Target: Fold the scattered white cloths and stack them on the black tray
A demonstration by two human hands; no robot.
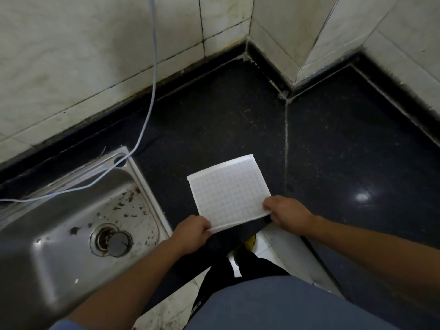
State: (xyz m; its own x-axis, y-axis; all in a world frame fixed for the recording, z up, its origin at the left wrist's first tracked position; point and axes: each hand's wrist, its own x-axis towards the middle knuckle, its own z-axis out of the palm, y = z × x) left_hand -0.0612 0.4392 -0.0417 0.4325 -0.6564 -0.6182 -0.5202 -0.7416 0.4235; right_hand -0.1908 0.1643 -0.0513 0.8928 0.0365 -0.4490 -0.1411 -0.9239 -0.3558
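A white cloth [229, 192] with a fine grid pattern lies spread flat on the black countertop [333, 163], near its front edge. My left hand [191, 232] pinches the cloth's near left corner. My right hand [289, 214] pinches its near right corner. Both hands hold the near hem slightly off the counter. No black tray and no other cloths are in view.
A stained steel sink [78, 222] with a drain sits to the left. A thin white cable [152, 91] hangs down the tiled wall [83, 55] into the sink. The tiled wall juts out in a corner at the back right. Floor tiles and my legs show below the counter edge.
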